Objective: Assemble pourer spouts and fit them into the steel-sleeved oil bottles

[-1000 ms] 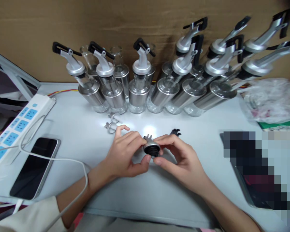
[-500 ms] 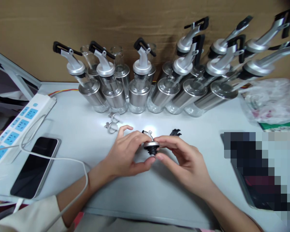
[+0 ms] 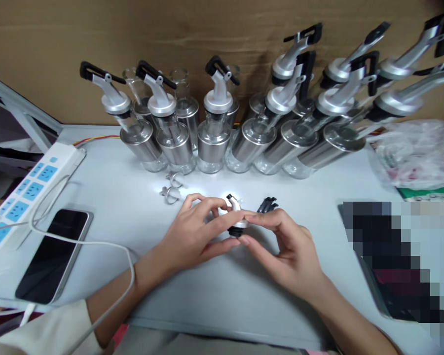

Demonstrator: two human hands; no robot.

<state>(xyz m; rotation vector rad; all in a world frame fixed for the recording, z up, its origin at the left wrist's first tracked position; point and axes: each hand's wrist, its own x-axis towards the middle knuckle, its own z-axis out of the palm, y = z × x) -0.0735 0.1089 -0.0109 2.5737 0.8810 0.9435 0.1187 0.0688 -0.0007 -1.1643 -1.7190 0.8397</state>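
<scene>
Between my hands is a silver pour spout with a black ribbed stopper at its lower end and a black tip on top. My left hand pinches it from the left, thumb low and index finger across the collar. From the right, my right hand grips the same spout with thumb and fingertips. Fingers hide part of the collar. Just behind my right fingers lie several black lever pieces. Two small silver caps rest beyond my left hand.
Glass bottles with steel sleeves and lever spouts stand in rows at the back, before a cardboard wall. On the left are a power strip, a phone and a white cable. Clear plastic bags lie at right.
The spout has turned between my fingers, its black tip now pointing up and left. My left index finger has moved across the collar. Both hands still hold the spout.
</scene>
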